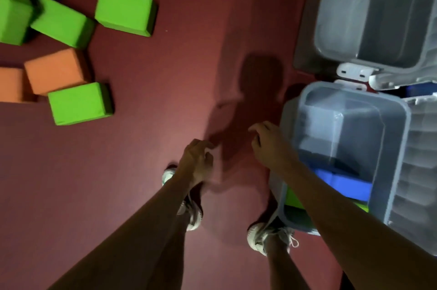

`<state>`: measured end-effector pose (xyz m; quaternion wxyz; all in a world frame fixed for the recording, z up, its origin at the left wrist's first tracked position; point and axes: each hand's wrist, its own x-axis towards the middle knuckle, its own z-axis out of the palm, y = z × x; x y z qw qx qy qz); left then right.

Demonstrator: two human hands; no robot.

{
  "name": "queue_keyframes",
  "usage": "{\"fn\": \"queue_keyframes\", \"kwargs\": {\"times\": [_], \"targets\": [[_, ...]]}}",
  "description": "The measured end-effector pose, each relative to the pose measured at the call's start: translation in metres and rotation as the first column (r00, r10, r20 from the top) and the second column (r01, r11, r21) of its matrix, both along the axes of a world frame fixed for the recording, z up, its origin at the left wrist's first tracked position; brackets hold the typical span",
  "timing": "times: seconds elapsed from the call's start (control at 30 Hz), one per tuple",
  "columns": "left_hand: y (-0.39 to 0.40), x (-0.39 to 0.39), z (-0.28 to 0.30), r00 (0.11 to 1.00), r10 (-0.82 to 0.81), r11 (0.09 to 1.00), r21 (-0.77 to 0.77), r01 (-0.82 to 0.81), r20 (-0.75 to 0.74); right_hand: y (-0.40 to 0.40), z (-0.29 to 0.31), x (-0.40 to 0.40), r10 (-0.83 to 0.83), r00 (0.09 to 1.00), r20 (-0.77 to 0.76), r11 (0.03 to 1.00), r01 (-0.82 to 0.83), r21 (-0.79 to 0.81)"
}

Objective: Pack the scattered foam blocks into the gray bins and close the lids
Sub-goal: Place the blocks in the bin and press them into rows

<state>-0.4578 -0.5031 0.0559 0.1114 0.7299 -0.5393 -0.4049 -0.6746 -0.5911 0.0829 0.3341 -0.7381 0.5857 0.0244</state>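
While both hands (196, 159) hang empty, blocks (125, 10) lie well apart.

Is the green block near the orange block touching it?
Touching: in the head view the near green block overlaps the orange block's lower edge with no floor showing between.

free: red floor (165, 100) centre | blocked: foam blocks (125, 10) left, bins (402, 124) right
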Motion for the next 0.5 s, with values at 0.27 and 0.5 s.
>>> {"fn": "queue_keyframes", "kwargs": {"times": [0.27, 0.5], "targets": [[0.001, 0.251, 0.061, 0.977, 0.204, 0.955, 0.204, -0.214, 0.065, -0.018, 0.029, 0.199, -0.061, 0.998, 0.014, 0.980, 0.057, 0.192], [-0.004, 0.412, 0.072, 0.889, 0.422, 0.817, 0.350, -0.458, 0.177, -0.051, 0.041, 0.341, -0.052, 0.998, 0.037, 0.930, 0.035, 0.365]]}}
